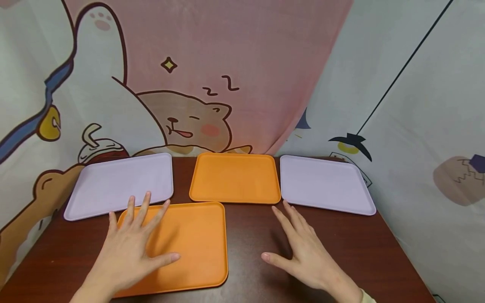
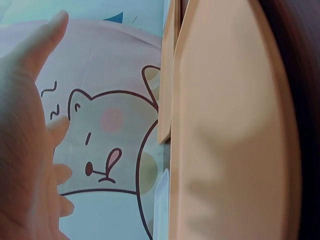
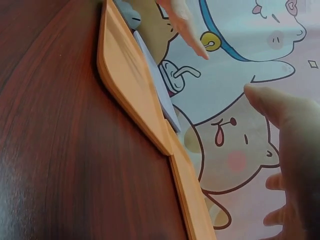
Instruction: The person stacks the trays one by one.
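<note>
My left hand (image 1: 130, 248) is spread above the near orange tray (image 1: 193, 248), fingers apart and holding nothing; its shadow falls on the tray. In the left wrist view that tray (image 2: 225, 120) lies beside the hand, apart from it. To the right, my right hand (image 1: 305, 252) hovers over the bare dark table (image 1: 250, 252), fingers extended and thumb out, with nothing in it. Its fingertips are close to the front edge of the right lilac tray (image 1: 326, 183); whether they touch cannot be told. All the visible trays hold nothing.
Another orange tray (image 1: 235, 179) lies at the back middle, close to the right lilac tray. A left lilac tray (image 1: 125, 181) sits at the back left, behind the near orange one. A cartoon-printed curtain (image 1: 242, 63) hangs behind the table and down both sides.
</note>
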Demonstrator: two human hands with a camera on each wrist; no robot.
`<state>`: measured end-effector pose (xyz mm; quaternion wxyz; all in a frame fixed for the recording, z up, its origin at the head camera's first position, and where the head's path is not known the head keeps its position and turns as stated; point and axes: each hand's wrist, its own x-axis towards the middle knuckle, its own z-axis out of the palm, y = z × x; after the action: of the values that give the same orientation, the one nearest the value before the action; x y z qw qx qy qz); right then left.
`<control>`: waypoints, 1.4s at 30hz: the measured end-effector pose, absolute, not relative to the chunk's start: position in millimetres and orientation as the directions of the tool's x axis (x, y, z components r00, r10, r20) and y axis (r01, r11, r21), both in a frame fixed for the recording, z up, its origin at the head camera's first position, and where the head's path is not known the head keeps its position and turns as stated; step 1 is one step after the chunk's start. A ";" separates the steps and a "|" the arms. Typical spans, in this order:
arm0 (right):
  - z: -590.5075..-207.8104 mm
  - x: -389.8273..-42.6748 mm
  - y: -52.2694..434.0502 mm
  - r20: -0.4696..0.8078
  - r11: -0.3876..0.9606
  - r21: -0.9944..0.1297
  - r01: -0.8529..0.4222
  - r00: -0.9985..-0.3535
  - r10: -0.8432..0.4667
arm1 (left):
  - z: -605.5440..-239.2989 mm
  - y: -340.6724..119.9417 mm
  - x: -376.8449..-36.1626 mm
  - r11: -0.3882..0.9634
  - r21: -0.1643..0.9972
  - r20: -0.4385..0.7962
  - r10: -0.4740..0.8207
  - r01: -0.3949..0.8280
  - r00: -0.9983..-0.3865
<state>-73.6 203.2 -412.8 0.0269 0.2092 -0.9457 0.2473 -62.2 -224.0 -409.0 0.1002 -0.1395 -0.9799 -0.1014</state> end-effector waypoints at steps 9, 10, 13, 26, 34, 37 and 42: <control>-411.5 -75.2 196.8 0.098 0.720 -0.595 -0.358 -0.921 -0.377 | -410.6 -238.8 -61.6 0.933 0.245 0.220 0.213 0.265 -0.952; -411.6 -75.2 196.2 0.097 0.712 -0.604 -0.357 -0.920 -0.379 | -410.7 -239.6 -61.6 0.932 0.249 0.221 0.208 0.262 -0.953; -411.9 -75.2 194.3 0.098 0.691 -0.630 -0.355 -0.918 -0.383 | -410.0 -241.6 -62.1 0.930 0.267 0.217 0.196 0.251 -0.956; -414.2 -77.5 187.6 0.062 0.635 -0.711 -0.302 -0.927 -0.371 | -409.5 -251.5 -64.1 0.911 0.358 0.184 0.145 0.204 -0.972; -415.5 -79.8 181.3 0.071 0.565 -0.773 -0.290 -0.923 -0.378 | -412.9 -263.5 -64.7 0.878 0.452 0.126 0.116 0.161 -0.985; -416.4 -80.2 179.2 0.086 0.535 -0.791 -0.297 -0.920 -0.383 | -415.7 -268.0 -64.1 0.863 0.484 0.111 0.103 0.144 -0.989; -416.6 -80.0 174.9 0.129 0.506 -0.798 -0.328 -0.912 -0.388 | -418.7 -274.0 -63.6 0.850 0.515 0.082 0.082 0.113 -0.993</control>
<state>-80.0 174.9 -416.6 -0.0335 0.2065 -0.8672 0.4519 -63.6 -274.0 -418.7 0.0287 -0.0505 -0.9613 -0.2694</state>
